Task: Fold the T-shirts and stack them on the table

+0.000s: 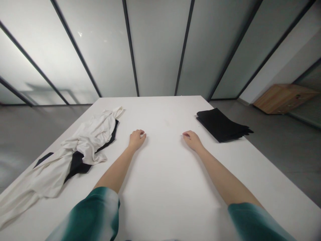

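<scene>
My left hand [136,139] rests on the white table [164,174], loosely curled with a small gap between thumb and fingers. Nothing is in it. Closest to it, on the left, lies a crumpled heap of white garments [92,134], with black fabric [78,164] showing from underneath. My right hand [192,139] also lies on the tabletop, its fingers relaxed and bent, holding nothing that I can see. To its right is a flat stack of folded black fabric [220,124], touched by neither hand.
Frosted glass panels [157,47] with dark frames stand behind the table's far edge. A wooden cabinet [283,98] is on the grey floor [298,144] at the right. Part of the white cloth reaches the table's left edge.
</scene>
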{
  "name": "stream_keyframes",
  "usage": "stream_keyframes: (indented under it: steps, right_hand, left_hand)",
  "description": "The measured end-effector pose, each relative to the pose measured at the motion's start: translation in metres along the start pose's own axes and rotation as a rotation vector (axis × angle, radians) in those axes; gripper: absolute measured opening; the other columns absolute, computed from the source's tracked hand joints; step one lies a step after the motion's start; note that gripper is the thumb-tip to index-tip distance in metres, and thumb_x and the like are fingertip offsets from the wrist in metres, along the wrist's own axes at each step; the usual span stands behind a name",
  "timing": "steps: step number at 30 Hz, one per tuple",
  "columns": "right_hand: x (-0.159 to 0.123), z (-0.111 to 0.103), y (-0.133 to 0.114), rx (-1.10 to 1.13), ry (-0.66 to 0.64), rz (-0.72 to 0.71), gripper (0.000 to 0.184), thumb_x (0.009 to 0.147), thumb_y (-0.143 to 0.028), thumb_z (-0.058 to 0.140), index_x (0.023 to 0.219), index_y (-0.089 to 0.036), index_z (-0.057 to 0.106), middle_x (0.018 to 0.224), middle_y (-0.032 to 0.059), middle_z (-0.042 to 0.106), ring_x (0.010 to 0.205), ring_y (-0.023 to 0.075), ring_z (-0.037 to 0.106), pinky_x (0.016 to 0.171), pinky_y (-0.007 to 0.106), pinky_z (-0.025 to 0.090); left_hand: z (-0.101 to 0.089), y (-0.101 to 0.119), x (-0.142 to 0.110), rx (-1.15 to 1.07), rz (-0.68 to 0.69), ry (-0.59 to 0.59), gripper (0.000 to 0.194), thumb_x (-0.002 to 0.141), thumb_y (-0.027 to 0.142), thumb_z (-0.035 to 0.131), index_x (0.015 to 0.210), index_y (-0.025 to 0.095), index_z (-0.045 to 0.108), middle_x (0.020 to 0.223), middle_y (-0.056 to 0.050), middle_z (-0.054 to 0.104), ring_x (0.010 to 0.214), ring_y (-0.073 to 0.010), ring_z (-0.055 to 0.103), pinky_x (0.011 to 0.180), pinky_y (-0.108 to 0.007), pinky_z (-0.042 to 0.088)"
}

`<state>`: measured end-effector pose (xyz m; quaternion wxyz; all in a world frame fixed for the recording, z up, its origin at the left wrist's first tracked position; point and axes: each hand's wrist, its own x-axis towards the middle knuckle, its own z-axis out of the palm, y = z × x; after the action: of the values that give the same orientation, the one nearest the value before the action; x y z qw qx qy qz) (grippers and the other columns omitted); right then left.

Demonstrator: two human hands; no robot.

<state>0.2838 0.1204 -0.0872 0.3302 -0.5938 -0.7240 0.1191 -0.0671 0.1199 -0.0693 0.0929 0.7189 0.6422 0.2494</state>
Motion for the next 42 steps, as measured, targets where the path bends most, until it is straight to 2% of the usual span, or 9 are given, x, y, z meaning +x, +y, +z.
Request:
stream_keyframes:
  steps: [6,16,28,42]
  right_hand:
    - [0.000,-0.001,0.000,0.013,-0.010,0.007,0.018,0.081,-0.019,0.055,0.089,-0.019,0.071,0.093,0.0086,0.071,0.090,0.0220,0.063,0.086,0.036,0.049]
    - [0.000,0.000,0.000,0.032,-0.008,0.009,0.016,0.082,-0.019,0.055,0.088,-0.019,0.071,0.094,0.0084,0.071,0.090,0.0217,0.063,0.082,0.034,0.049]
    - [0.001,0.002,0.004,0.007,0.005,-0.009,0.016,0.082,-0.018,0.057,0.088,-0.019,0.072,0.093,0.0080,0.072,0.089,0.0213,0.064,0.083,0.034,0.049]
    - [0.001,0.001,0.003,0.008,-0.002,0.000,0.016,0.082,-0.018,0.057,0.088,-0.019,0.072,0.093,0.0081,0.071,0.088,0.0209,0.063,0.082,0.033,0.049]
  left_hand:
    - [-0.004,0.004,-0.004,0.110,0.098,-0.024,0.023,0.087,0.032,0.053,0.099,0.020,0.068,0.104,-0.014,0.067,0.103,-0.0300,0.060,0.092,-0.043,0.046]
    - [-0.002,-0.006,0.000,0.030,0.077,-0.024,0.025,0.086,0.033,0.053,0.099,0.021,0.070,0.102,-0.011,0.069,0.098,-0.0272,0.061,0.093,-0.041,0.047]
    - [-0.007,-0.001,-0.002,0.082,0.076,-0.070,0.031,0.089,0.032,0.050,0.106,0.016,0.070,0.108,-0.011,0.069,0.101,-0.0258,0.061,0.095,-0.039,0.047]
    - [-0.006,-0.003,-0.002,0.079,0.077,-0.061,0.031,0.088,0.034,0.051,0.105,0.018,0.070,0.107,-0.010,0.069,0.101,-0.0255,0.061,0.095,-0.039,0.047]
